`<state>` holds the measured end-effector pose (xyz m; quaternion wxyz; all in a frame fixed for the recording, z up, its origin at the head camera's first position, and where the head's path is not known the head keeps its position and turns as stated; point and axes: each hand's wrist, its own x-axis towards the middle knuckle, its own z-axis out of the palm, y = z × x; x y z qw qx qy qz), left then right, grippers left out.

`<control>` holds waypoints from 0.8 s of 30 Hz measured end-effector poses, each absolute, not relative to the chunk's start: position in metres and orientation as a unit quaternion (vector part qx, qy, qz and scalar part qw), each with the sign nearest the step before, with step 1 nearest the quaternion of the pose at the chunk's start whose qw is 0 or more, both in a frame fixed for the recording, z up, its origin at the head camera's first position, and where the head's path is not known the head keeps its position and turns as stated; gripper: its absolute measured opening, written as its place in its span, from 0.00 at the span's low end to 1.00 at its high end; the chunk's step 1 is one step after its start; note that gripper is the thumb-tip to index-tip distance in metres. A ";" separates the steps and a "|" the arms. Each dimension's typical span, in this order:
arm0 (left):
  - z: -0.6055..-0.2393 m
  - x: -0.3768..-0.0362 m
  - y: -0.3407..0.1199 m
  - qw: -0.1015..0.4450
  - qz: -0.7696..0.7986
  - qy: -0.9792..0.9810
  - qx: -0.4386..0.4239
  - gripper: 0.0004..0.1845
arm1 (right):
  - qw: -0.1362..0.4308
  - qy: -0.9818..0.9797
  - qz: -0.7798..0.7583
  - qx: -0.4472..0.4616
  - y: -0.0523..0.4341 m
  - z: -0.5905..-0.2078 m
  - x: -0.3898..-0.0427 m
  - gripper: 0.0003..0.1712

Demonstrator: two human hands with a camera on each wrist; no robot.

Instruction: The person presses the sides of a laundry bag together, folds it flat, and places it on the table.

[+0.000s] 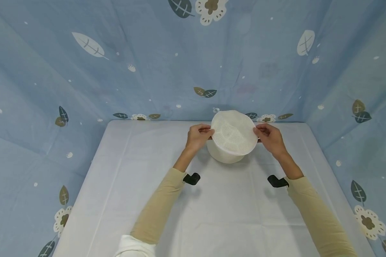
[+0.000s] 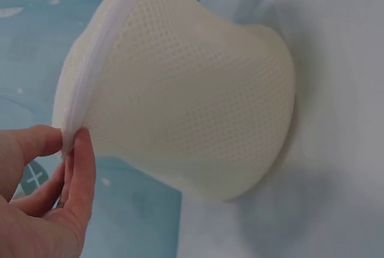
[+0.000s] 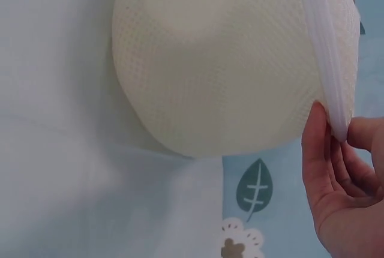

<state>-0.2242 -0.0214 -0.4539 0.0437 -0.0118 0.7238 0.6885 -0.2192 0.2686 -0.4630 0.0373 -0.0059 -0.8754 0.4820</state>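
A round cream mesh bag [image 1: 233,135] with a white zipper band around its rim stands near the far edge of the white table [image 1: 212,210], tilted so its flat mesh face looks toward me. My left hand [image 1: 199,135] pinches the rim on the left side, thumb and fingers [image 2: 81,168] clamped on the white band [image 2: 102,72]. My right hand [image 1: 270,137] pinches the opposite side of the rim, fingers [image 3: 318,150] against the band [image 3: 327,60]. The bag's rounded body [image 3: 222,72] bulges toward the table.
The table is covered by a white cloth. Blue fabric walls with leaf and flower prints [image 1: 180,64] close in the back and both sides. Black wrist camera mounts [image 1: 192,178] sit on both beige sleeves.
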 end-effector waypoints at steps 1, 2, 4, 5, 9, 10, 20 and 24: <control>-0.454 -0.224 -0.022 0.045 0.690 0.722 -0.013 0.12 | 0.035 -0.873 0.486 -0.007 0.269 -0.463 -0.219 0.24; -0.454 -0.223 -0.022 0.047 0.691 0.721 -0.013 0.12 | 0.034 -0.872 0.489 -0.008 0.269 -0.463 -0.218 0.24; -0.453 -0.222 -0.024 0.049 0.694 0.718 -0.013 0.12 | 0.033 -0.868 0.495 -0.009 0.268 -0.462 -0.216 0.24; -0.453 -0.221 -0.025 0.051 0.695 0.718 -0.012 0.12 | 0.032 -0.867 0.497 -0.011 0.268 -0.462 -0.215 0.24; -0.451 -0.214 -0.028 0.058 0.700 0.711 -0.010 0.12 | 0.026 -0.866 0.500 -0.019 0.265 -0.461 -0.210 0.24; -0.450 -0.212 -0.030 0.059 0.702 0.710 -0.010 0.12 | 0.024 -0.865 0.500 -0.022 0.265 -0.461 -0.208 0.25; -0.448 -0.197 -0.038 0.060 0.707 0.705 -0.012 0.13 | 0.007 -0.847 0.530 -0.026 0.259 -0.461 -0.195 0.25; -0.449 -0.191 -0.042 0.061 0.702 0.709 -0.009 0.13 | 0.002 -0.843 0.536 -0.028 0.258 -0.460 -0.190 0.25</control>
